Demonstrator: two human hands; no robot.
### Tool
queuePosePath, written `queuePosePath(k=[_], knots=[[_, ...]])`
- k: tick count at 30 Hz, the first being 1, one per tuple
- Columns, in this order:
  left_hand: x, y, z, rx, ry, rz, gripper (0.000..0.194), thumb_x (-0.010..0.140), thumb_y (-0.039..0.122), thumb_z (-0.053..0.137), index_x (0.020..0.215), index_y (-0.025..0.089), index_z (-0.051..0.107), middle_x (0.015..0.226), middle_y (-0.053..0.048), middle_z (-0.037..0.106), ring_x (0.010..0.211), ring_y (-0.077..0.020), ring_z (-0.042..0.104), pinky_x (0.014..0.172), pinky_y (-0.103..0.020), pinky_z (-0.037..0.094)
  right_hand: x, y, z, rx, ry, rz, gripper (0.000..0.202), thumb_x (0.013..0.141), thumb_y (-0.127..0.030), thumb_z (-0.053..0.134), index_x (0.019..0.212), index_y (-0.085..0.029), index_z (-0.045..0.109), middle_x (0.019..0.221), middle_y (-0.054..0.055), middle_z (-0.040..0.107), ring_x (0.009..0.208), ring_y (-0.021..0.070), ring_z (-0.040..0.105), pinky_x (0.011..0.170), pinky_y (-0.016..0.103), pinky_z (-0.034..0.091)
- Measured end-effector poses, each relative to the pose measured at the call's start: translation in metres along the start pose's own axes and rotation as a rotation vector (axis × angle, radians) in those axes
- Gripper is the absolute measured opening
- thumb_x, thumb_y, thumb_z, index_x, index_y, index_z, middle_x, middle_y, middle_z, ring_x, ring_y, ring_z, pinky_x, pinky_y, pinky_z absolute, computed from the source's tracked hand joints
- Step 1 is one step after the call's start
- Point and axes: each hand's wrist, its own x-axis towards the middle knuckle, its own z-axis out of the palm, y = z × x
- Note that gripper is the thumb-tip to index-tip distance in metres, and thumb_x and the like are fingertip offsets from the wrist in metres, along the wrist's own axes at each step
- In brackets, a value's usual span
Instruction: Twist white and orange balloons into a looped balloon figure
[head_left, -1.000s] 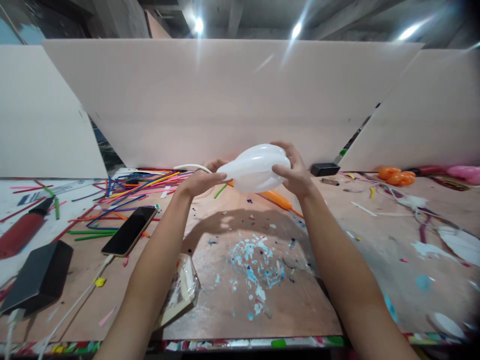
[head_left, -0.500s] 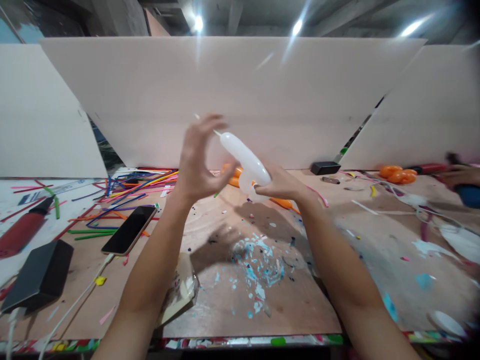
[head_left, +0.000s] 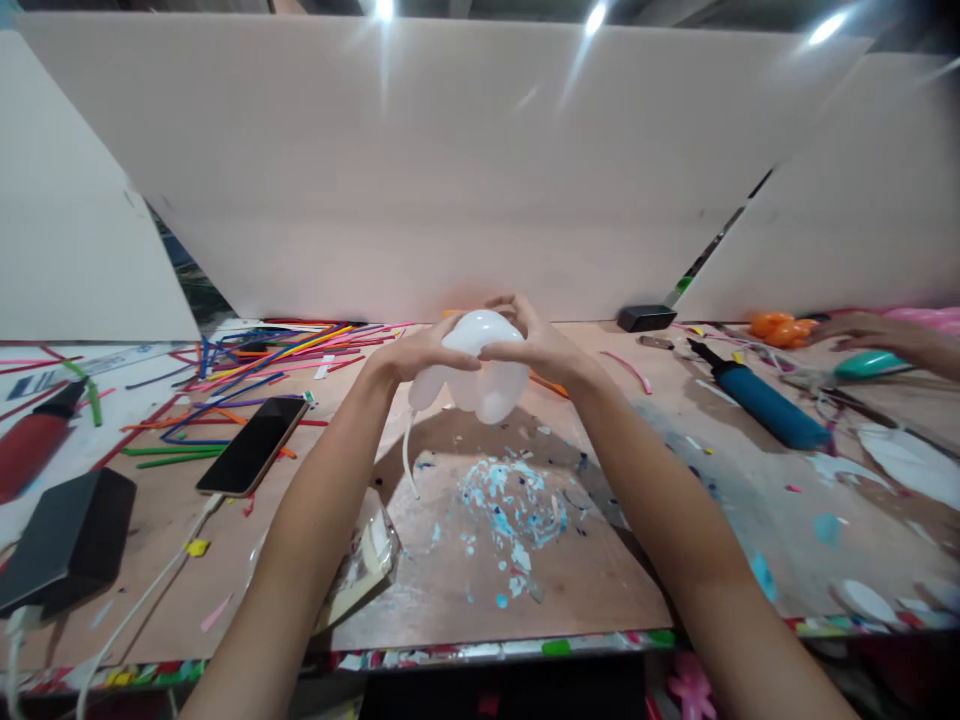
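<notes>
A white modelling balloon [head_left: 484, 330], bent into several rounded lobes, is held above the middle of the table. My left hand [head_left: 424, 350] grips its left side, thumb pressed across the front. From the right, my right hand [head_left: 536, 340] closes on it, with the thumb in front and fingers curled over the top. The balloon's thin uninflated tail dangles below my left hand. Part of an orange balloon [head_left: 549, 384] lies on the table behind my right wrist. Blue and white scraps [head_left: 517, 505] are scattered on the board under the balloon.
To the left lie a phone [head_left: 253, 446] on a cable, a black box [head_left: 67, 540], a red pump [head_left: 37, 440] and loose uninflated balloons [head_left: 300, 360]. On the right are a blue pump [head_left: 772, 400], an orange twisted balloon [head_left: 781, 328] and another person's hand [head_left: 862, 328].
My left hand has come down from the balloon's tail to its body, and the long segment is now bunched between both hands. At right, the blue pump now lies on the table.
</notes>
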Motion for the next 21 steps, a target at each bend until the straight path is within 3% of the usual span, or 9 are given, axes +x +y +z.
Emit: queuePosePath(k=[2, 6, 10, 12, 15, 21], knots=[[0.000, -0.002, -0.003, -0.138, 0.052, 0.030, 0.084, 0.063, 0.037, 0.083, 0.138, 0.016, 0.050, 0.119, -0.015, 0.066, 0.104, -0.0299, 0.065, 0.086, -0.041, 0.052, 0.002, 0.005, 0.001, 0.092, 0.042, -0.011, 0.070, 0.072, -0.049, 0.080, 0.128, -0.026, 0.046, 0.131, 0.010, 0.059, 0.121, 0.0300, 0.059, 0.101, 0.049, 0.051], [0.001, 0.001, 0.000, -0.332, 0.090, 0.180, 0.066, 0.064, 0.035, 0.083, 0.123, 0.017, 0.060, 0.105, -0.011, 0.070, 0.091, -0.0247, 0.067, 0.081, -0.038, 0.053, 0.004, 0.009, 0.003, 0.177, -0.037, -0.041, 0.074, 0.073, -0.052, 0.080, 0.134, -0.028, 0.047, 0.141, 0.009, 0.056, 0.127, 0.0299, 0.057, 0.106, 0.048, 0.050], [0.008, 0.003, 0.019, -0.483, 0.228, 0.328, 0.063, 0.067, 0.038, 0.084, 0.121, 0.019, 0.058, 0.106, -0.008, 0.069, 0.093, -0.0230, 0.068, 0.083, -0.035, 0.052, 0.008, 0.010, 0.008, 0.173, 0.214, -0.180, 0.077, 0.069, -0.063, 0.078, 0.132, -0.029, 0.049, 0.133, 0.009, 0.060, 0.121, 0.0321, 0.060, 0.105, 0.052, 0.051], [0.013, 0.001, 0.030, -0.556, 0.231, 0.366, 0.066, 0.068, 0.042, 0.083, 0.123, 0.021, 0.054, 0.112, -0.008, 0.068, 0.100, -0.0245, 0.067, 0.086, -0.036, 0.053, 0.009, 0.010, 0.009, 0.144, 0.294, -0.255, 0.083, 0.065, -0.070, 0.075, 0.132, -0.030, 0.048, 0.128, 0.009, 0.062, 0.117, 0.0328, 0.061, 0.102, 0.053, 0.052], [0.019, -0.001, 0.043, -0.508, 0.227, 0.391, 0.067, 0.067, 0.041, 0.086, 0.122, 0.020, 0.054, 0.111, -0.009, 0.066, 0.100, -0.0245, 0.066, 0.084, -0.035, 0.053, 0.007, 0.006, 0.008, 0.067, 0.349, -0.282, 0.091, 0.060, -0.079, 0.070, 0.134, -0.031, 0.046, 0.122, 0.009, 0.063, 0.110, 0.0330, 0.063, 0.095, 0.052, 0.054], [0.018, 0.002, 0.046, -0.247, 0.402, 0.426, 0.079, 0.058, 0.037, 0.089, 0.125, 0.021, 0.050, 0.106, -0.006, 0.063, 0.095, -0.0220, 0.061, 0.077, -0.032, 0.052, 0.001, -0.001, 0.008, -0.059, 0.353, -0.314, 0.088, 0.062, -0.079, 0.068, 0.131, -0.031, 0.040, 0.116, 0.007, 0.062, 0.100, 0.0292, 0.064, 0.086, 0.047, 0.054]])
